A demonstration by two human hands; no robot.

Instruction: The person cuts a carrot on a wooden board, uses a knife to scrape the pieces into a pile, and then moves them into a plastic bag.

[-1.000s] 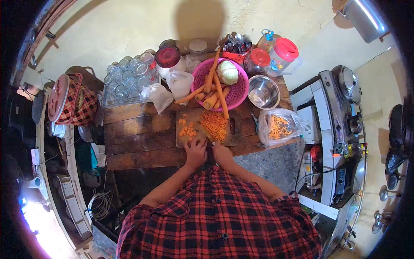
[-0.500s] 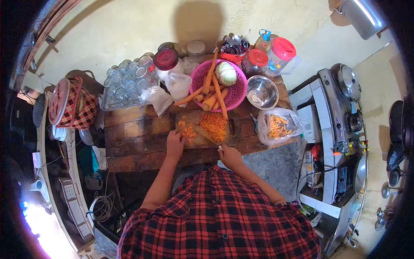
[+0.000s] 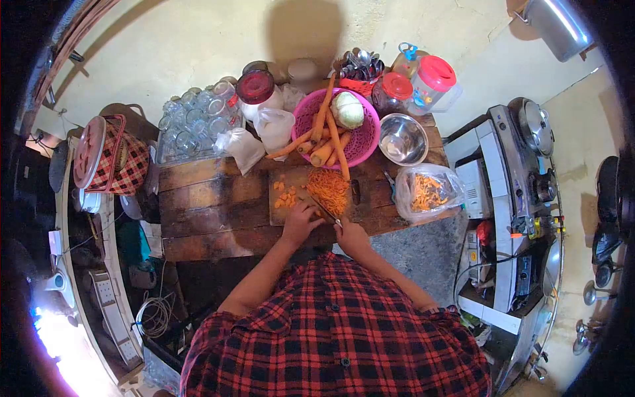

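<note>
My right hand (image 3: 352, 238) is closed around the handle of a knife (image 3: 325, 210), whose blade points up and left over the front of a wooden cutting board (image 3: 281, 216). Beside the blade, my left hand (image 3: 301, 223) has its fingers bent and close together at the knife; whatever they hold is too small to make out. Shredded carrot (image 3: 329, 190) lies heaped on the board's right half. Small carrot pieces (image 3: 285, 194) are scattered on its left. Behind the board, a pink basket (image 3: 368, 149) holds whole carrots (image 3: 322, 156) and a cabbage (image 3: 347, 110).
On the wooden table (image 3: 198, 225) stand a tray of glass mugs (image 3: 198, 122), white plastic bags (image 3: 241, 151), a steel bowl (image 3: 403, 139) and a clear bag of carrot peelings (image 3: 430, 192). Lidded jars (image 3: 256, 92) line the wall. A gas stove (image 3: 512, 145) is at the right.
My left hand has moved right, from the small carrot pieces to the knife blade. The knife has turned slightly, while my right hand keeps its grip in nearly the same place.
</note>
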